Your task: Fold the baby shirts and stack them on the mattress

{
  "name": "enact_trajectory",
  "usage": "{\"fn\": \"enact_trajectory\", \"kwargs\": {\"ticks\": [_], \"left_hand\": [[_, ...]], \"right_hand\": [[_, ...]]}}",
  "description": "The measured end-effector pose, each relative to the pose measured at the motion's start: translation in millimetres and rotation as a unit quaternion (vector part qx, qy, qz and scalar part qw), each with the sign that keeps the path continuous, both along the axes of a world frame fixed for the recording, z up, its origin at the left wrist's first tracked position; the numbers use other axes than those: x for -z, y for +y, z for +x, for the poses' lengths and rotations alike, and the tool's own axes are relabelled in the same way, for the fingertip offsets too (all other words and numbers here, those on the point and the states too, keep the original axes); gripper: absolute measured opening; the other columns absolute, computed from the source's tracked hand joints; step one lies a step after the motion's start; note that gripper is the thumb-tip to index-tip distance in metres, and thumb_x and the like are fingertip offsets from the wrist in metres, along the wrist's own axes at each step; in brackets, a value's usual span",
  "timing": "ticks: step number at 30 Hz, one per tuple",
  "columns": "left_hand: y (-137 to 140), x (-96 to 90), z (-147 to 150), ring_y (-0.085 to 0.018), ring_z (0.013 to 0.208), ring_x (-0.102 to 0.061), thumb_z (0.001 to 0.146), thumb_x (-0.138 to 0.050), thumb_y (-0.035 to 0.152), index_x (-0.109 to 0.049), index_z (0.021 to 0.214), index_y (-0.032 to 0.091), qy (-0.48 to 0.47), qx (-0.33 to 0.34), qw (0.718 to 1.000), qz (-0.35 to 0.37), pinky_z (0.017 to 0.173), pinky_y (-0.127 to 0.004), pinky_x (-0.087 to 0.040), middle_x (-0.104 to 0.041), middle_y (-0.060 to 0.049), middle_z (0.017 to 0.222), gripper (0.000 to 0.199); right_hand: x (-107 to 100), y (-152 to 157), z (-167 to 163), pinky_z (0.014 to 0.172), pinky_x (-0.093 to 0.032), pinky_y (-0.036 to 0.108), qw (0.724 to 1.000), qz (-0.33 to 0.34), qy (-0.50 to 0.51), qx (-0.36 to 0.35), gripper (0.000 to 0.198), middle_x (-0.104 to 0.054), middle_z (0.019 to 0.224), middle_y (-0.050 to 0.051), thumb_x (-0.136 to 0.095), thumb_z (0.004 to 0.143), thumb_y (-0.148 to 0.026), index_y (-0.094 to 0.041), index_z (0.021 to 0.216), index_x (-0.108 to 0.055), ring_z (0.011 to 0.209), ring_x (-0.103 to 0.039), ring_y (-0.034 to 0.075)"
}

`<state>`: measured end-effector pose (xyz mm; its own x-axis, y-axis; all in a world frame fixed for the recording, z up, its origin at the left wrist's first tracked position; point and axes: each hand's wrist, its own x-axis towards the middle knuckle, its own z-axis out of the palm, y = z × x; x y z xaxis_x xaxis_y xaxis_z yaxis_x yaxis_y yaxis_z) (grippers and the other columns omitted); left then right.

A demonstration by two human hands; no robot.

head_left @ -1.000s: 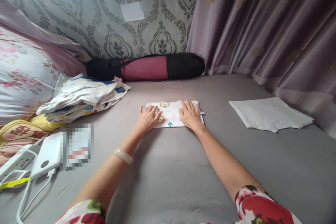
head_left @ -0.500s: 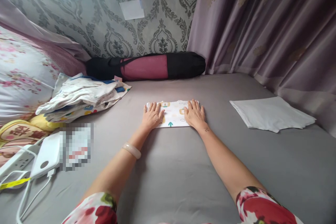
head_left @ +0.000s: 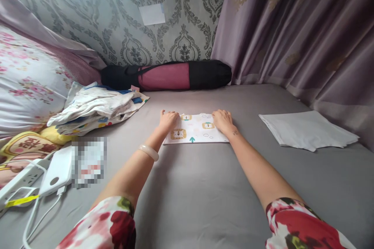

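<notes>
In the head view, the folded cloth [head_left: 194, 130], white with printed lions, lay flat on the grey bedsheet [head_left: 204, 190], near the middle of my sight. Taking that cloth as the clock's centre, my left hand [head_left: 168, 120] was at ten o'clock, touching its far left corner, and my right hand [head_left: 222, 120] was at two, touching its far right corner. The fingers of both were bent at the far edge; I could not tell whether they pinched the fabric or only pressed it. A pale bracelet [head_left: 149, 152] circled my left forearm. At eleven o'clock lay a black and pink bag [head_left: 165, 76], between nine and ten a heap of clothes [head_left: 99, 105], and at three a plain pale cloth [head_left: 304, 129].
</notes>
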<state>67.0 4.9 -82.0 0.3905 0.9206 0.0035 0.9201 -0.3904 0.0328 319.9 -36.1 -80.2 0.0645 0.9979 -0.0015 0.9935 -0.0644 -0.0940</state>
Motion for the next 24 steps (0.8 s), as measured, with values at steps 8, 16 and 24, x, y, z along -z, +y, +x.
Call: {"fn": "enact_trajectory", "kwargs": {"ticks": [8,16,24], "left_hand": [[52,-13.1,9,-0.030,0.113,-0.060,0.078,-0.055,0.020,-0.071,0.102,0.028,0.046,-0.029,0.988,-0.142,0.099,-0.050,-0.037,-0.069,-0.007,0.117,0.030],[80,-17.3,9,-0.026,0.088,-0.069,0.068,-0.065,0.027,-0.074,0.102,0.022,0.079,-0.009,0.970,-0.231,0.083,-0.035,-0.050,-0.075,-0.010,0.102,0.035],[55,-11.4,9,-0.028,0.100,-0.066,0.076,-0.054,0.019,-0.065,0.109,0.017,0.041,-0.037,0.984,-0.167,0.095,-0.046,-0.046,-0.071,-0.014,0.112,0.035]], "right_hand": [[-21,35,16,0.095,-0.040,0.037,0.992,-0.126,0.013,-0.025,0.028,-0.060,0.128,0.010,-0.055,0.089,-0.017,-0.021,0.114,-0.064,0.119,-0.053,0.025],[-29,51,14,0.086,-0.048,0.034,0.981,-0.193,0.005,-0.025,0.031,-0.066,0.119,0.011,-0.065,0.078,-0.016,-0.021,0.108,-0.070,0.109,-0.061,0.025],[-18,35,10,0.100,-0.038,0.040,0.991,-0.130,-0.012,-0.020,0.035,-0.053,0.134,0.016,-0.056,0.083,-0.011,-0.014,0.117,-0.062,0.126,-0.046,0.029]]}}
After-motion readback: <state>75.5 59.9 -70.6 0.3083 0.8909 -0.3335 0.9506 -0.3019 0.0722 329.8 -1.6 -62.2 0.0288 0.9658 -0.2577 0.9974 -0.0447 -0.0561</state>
